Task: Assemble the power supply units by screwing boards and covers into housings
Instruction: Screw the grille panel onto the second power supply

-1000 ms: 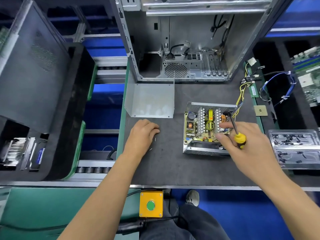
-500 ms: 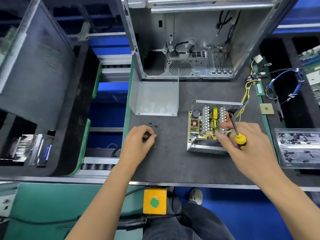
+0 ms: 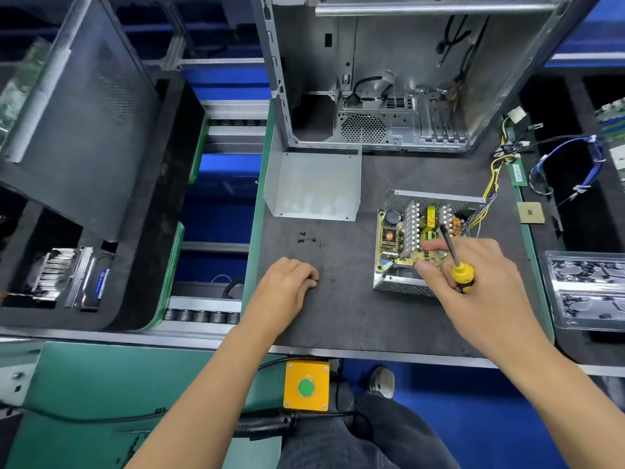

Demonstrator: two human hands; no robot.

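**Open PSU housing on desk, driver in right hand, screws loose by left**

Right hand (image 3: 487,282) is holding a yellow-handled screwdriver (image 3: 455,262), grip curled round the handle, shaft slanting up and away over the circuit board (image 3: 411,235). Index finger and thumb of that hand are reaching forward, tips touching the near edge of the board. Cannot tell whether anything small is pinched between them.

Board is sitting inside the open metal housing (image 3: 402,286), which is lying on the dark desk (image 3: 355,316) right of centre. Yellow and black wires (image 3: 490,187) are trailing out of the housing's far right corner toward the desk edge.

Left hand (image 3: 287,292) is resting knuckles-up on the desk, fingers curled under, grip closed; what it holds, if anything, is hidden. A small scatter of black screws (image 3: 309,237) is lying just beyond it, apart from the fingers.

The bent sheet-metal cover (image 3: 313,184) is standing on the desk beyond the screws, left of the housing, not touching it. An open computer case (image 3: 406,96) is standing at the far edge behind both. A yellow button box (image 3: 306,385) with a green button is hanging below the near edge. A clear plastic tray (image 3: 588,289) is sitting at far right.
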